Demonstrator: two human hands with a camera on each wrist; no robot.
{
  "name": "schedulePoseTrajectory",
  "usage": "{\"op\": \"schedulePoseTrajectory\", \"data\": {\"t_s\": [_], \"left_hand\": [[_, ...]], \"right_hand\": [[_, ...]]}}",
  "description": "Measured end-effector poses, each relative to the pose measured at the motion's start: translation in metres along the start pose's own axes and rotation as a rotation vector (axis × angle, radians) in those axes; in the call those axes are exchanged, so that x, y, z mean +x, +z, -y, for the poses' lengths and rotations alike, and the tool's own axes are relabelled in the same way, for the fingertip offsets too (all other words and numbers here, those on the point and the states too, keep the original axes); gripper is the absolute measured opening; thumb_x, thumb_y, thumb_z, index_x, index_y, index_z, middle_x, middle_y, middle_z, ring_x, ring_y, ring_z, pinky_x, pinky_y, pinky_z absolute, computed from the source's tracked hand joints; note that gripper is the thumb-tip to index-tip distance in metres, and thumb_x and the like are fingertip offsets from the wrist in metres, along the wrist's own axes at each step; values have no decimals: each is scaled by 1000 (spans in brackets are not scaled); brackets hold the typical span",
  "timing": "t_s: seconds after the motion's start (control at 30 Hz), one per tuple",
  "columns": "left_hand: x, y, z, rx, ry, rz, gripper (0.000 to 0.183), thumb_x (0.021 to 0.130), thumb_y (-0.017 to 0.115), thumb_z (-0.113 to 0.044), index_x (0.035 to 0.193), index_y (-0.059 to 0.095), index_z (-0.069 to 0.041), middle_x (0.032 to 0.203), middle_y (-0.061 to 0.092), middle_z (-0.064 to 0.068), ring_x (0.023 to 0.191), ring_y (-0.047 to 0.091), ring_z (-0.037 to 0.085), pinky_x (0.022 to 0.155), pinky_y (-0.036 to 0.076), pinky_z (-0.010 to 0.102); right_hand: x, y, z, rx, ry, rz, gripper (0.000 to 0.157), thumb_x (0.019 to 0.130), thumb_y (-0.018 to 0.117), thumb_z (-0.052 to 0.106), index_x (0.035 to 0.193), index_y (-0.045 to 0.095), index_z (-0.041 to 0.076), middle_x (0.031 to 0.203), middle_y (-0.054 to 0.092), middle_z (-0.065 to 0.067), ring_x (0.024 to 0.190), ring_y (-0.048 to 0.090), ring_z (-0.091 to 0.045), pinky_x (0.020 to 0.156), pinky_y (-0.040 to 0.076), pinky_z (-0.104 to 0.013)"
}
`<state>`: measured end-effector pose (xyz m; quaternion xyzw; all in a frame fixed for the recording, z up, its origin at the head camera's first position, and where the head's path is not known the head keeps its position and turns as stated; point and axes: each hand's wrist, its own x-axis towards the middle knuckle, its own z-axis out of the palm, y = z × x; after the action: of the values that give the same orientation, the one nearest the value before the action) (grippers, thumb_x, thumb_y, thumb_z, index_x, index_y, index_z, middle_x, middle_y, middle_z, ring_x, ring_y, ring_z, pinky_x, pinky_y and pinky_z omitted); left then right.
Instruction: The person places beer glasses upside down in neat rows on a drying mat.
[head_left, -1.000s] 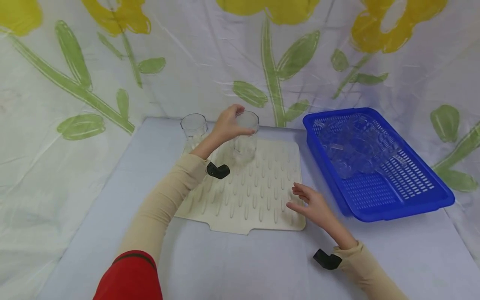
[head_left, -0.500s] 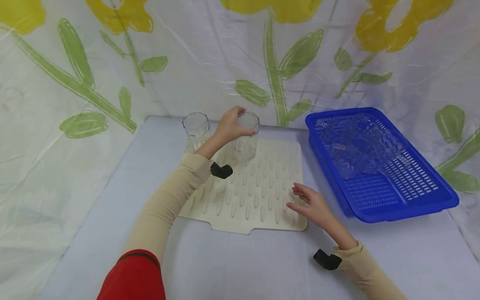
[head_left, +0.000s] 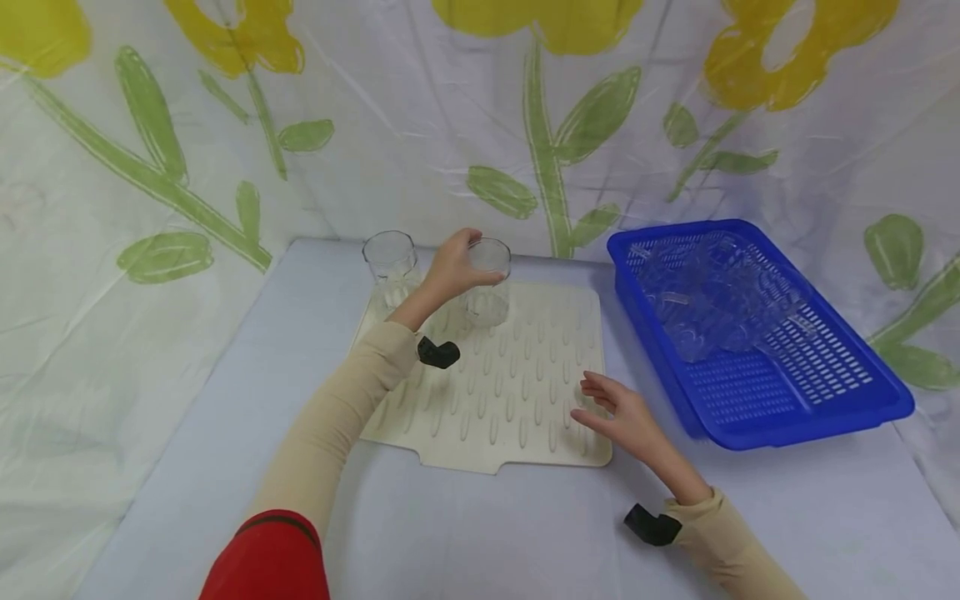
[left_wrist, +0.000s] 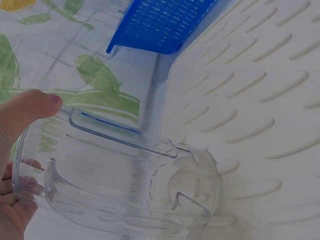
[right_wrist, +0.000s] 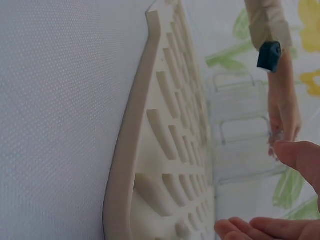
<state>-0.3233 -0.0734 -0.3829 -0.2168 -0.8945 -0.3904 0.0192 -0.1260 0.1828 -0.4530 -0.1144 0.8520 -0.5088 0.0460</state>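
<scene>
While the left hand [head_left: 453,273] grasps a glass [head_left: 487,304], its thumb and fingers stand wide apart, curved to opposite sides of the rim. Directly below the hand, the glass's base meets the ribbed mat [head_left: 465,450]; whether it is fully seated cannot be told. The step in hand appears to be the standing of this glass upright on the mat; the next move seems to call for a level base, then a clean parting of thumb and fingers from the rim. Just left of the hand stands a second glass [head_left: 392,265]. Nearer the person and to the right, the right hand [head_left: 621,417] hangs unclenched by the mat's edge, holding nothing. Farthest right lies a basket [head_left: 663,392] of clear glassware [head_left: 712,296].
</scene>
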Motion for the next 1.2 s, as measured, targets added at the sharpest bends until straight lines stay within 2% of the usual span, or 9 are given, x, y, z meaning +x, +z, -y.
{"op": "schedulePoseTrajectory", "data": {"t_s": [0.33,0.7,0.83,0.97,1.07,1.2], "left_hand": [[3,-5,-7,154,-21,116,77,73,72,-32,131,38,5,130,41,18,118,38,29,96,31,35],[7,-8,-9,156,-63,144,80,71,75,-32,132,37,5,130,41,18,119,37,29,97,31,34],[7,-10,-10,142,-73,136,81,70,75,-31,132,37,5,131,41,18,120,36,29,97,31,34],[6,-8,-8,154,-70,134,81,70,75,-32,131,38,5,130,42,17,119,38,29,96,32,34],[3,-5,-8,157,-66,137,80,70,76,-32,131,38,5,129,42,17,118,38,29,96,32,33],[3,-5,-9,157,-62,133,80,70,76,-32,131,38,5,130,41,17,118,38,29,96,32,33]], "right_hand": [[1,0,8,76,10,42,63,81,68,17,130,37,-9,119,50,-23,111,47,-30,94,36,-38],[3,-3,10,86,-10,85,59,83,65,12,129,38,-11,118,50,-25,110,47,-31,93,36,-39],[6,-14,24,133,-33,126,55,85,62,10,130,38,-9,119,48,-27,111,47,-32,93,37,-36],[3,-32,44,171,-28,139,54,86,60,11,132,37,-6,122,47,-24,113,45,-31,90,38,-25],[-1,-46,58,155,-36,119,55,87,59,10,133,35,-6,124,46,-22,115,43,-31,89,38,-19],[-3,-65,70,96,-48,49,55,88,59,12,134,34,-5,126,45,-22,116,43,-26,88,38,-17]]}}
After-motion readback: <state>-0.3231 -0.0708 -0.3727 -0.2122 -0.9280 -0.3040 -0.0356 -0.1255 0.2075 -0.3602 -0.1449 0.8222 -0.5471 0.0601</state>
